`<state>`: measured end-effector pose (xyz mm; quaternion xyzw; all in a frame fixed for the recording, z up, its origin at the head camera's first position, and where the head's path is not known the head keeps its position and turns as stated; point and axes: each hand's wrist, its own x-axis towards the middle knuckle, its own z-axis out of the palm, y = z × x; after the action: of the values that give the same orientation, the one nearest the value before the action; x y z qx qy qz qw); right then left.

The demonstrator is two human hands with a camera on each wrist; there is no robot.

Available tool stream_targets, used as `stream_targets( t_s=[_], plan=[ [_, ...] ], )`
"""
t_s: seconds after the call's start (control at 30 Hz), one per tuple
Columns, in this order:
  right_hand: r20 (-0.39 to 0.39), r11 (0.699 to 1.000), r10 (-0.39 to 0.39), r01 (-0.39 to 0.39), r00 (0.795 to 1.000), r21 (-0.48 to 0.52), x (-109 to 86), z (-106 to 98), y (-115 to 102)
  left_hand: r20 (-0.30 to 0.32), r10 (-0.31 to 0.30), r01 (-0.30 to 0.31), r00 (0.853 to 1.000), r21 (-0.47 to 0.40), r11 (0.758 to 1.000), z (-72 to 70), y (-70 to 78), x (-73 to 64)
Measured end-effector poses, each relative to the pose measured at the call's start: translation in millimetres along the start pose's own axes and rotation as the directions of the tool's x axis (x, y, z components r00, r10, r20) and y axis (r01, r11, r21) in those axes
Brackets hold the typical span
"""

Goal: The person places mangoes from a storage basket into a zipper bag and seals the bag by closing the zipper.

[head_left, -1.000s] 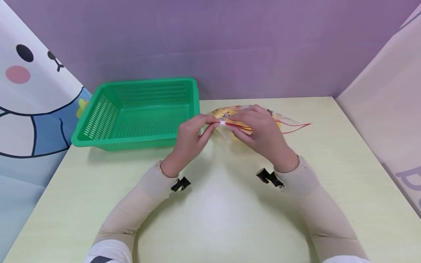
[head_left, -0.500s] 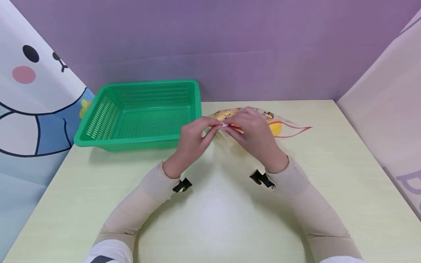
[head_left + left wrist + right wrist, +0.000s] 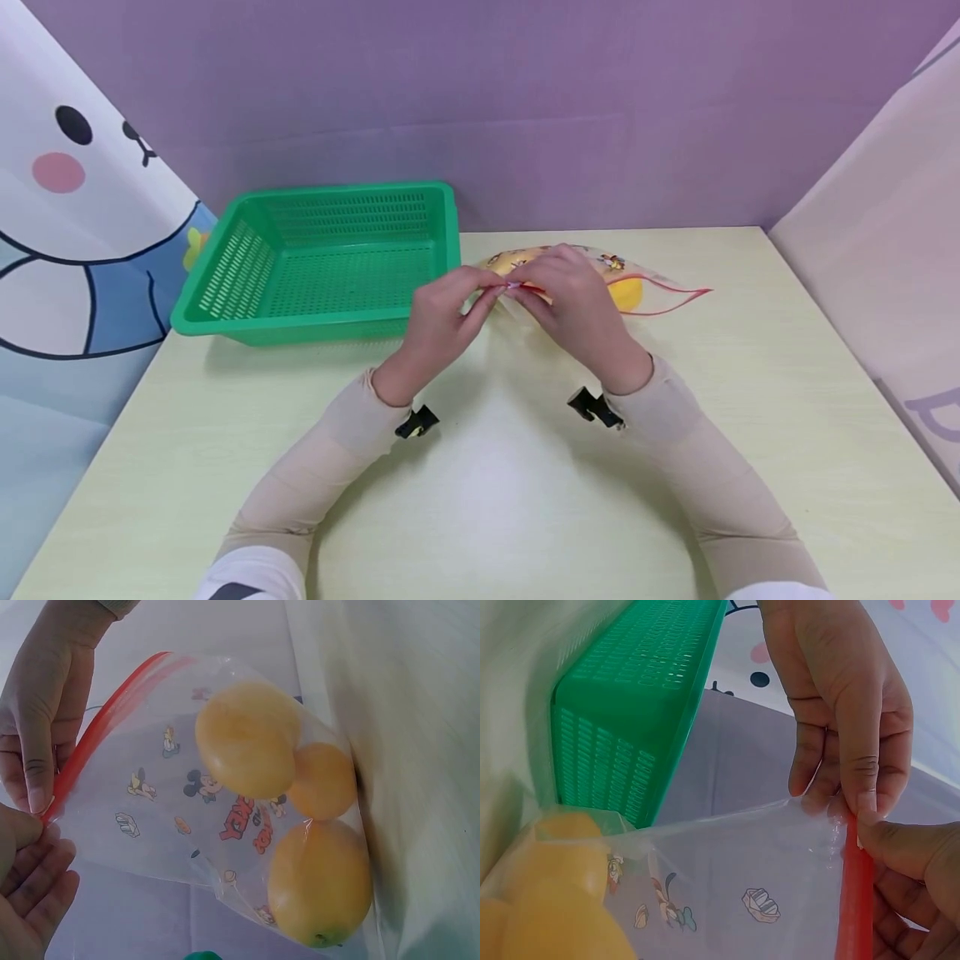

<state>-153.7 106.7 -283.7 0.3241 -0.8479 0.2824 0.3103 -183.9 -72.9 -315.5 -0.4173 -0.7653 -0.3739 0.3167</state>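
A clear zip bag (image 3: pixel 165 840) with cartoon prints holds yellow-orange round fruits, one large fruit (image 3: pixel 319 885) showing a greenish end. Its red zip edge (image 3: pixel 105 724) runs between both hands. My left hand (image 3: pixel 441 321) pinches the zip's left end between thumb and fingertips. Right beside it, my right hand (image 3: pixel 577 312) pinches the small white slider (image 3: pixel 860 844), mostly hidden by the fingers. To the right of that hand, the two red strips (image 3: pixel 663 312) spread apart in a loop. Most of the bag lies behind the hands in the head view.
A green plastic basket (image 3: pixel 311 315) with slotted walls stands at the back left, close to my left hand. The pale table (image 3: pixel 487 500) meets a purple backdrop (image 3: pixel 525 117) behind the bag. Printed cloth hangs at the left side.
My right hand has come leftward until its fingertips nearly meet the left hand's, and the white slider is now more covered. The left hand has hardly moved; the camera view has shifted slightly.
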Motion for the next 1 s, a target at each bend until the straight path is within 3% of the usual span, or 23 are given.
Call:
stream_targets(
  t_s=[0.4,1.0],
  plan=[
    [0.026,1.0,0.002,-0.002,1.0,-0.001,-3.7,1,5,0.012,0.024,-0.024,1.0,0.008,1.0,4.7,-5.5,-2.7],
    [0.024,0.999,0.02,-0.019,1.0,-0.035,-8.4,-6,14,0.0,-0.004,0.004,1.0,0.023,1.0,1.5,-13.1,-0.1]
  ],
)
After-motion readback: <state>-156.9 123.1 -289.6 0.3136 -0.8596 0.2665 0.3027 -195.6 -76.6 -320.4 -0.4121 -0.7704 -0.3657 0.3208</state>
